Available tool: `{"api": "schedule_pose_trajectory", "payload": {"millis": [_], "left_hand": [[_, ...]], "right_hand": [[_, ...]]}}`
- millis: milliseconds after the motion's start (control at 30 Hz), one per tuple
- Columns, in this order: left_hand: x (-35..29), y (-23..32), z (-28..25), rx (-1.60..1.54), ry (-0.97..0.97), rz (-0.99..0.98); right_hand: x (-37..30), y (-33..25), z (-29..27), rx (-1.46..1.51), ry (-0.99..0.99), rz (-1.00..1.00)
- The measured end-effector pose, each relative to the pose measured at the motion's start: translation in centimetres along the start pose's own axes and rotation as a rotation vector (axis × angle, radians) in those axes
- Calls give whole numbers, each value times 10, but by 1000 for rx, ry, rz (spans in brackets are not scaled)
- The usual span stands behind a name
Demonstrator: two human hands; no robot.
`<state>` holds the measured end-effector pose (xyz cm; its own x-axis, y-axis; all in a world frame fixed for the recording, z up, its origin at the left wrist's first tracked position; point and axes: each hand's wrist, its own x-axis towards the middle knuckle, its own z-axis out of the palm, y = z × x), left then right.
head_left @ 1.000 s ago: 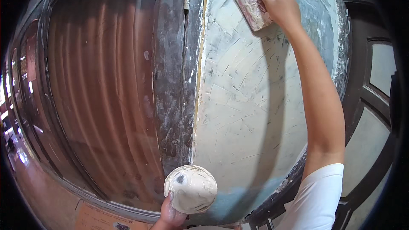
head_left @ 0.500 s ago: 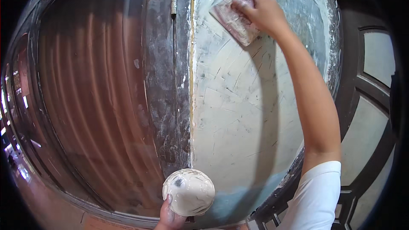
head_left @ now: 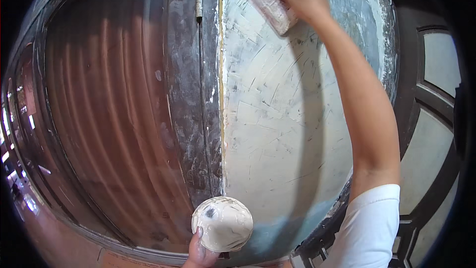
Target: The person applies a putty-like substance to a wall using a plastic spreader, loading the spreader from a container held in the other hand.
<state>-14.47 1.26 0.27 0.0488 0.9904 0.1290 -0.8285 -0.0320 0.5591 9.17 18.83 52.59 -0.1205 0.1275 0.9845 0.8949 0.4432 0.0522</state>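
Observation:
My right hand [head_left: 308, 1] grips a flat, reddish filler spreader [head_left: 271, 6] smeared with white, its broad face laid against the upper part of the wall [head_left: 272, 134]. Cream-white filler with dark scratch-like streaks covers much of this wall; around the spreader, grey-blue surface shows through. Low in front, my left hand [head_left: 201, 250] holds a round dish [head_left: 222, 224] of wet cream filler from below, thumb over its rim. A dark spot marks the filler near the thumb. The fingers under the dish are hidden.
Left of the wall runs a dark, paint-scuffed wooden frame [head_left: 191, 94] with a hinge [head_left: 199, 2]. Beyond it, a glass pane with a reddish-brown curtain [head_left: 106, 119] behind. A dark panelled door [head_left: 414, 114] stands at the right. A narrow yellowish strip edges the wall.
My right hand and the spreader have moved up the wall, and fresh filler streaks show below where it was. The dish has shifted slightly right in the view.

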Motion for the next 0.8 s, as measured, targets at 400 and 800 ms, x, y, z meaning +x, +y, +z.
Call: {"api": "schedule_pose_trajectory", "payload": {"millis": [400, 800], "left_hand": [[1, -17, 26, -16, -26, 7], [39, -61, 101, 29, -120, 18]], "right_hand": [[-146, 69, -41, 415, 224, 83], [-462, 35, -51, 525, -255, 196]]}}
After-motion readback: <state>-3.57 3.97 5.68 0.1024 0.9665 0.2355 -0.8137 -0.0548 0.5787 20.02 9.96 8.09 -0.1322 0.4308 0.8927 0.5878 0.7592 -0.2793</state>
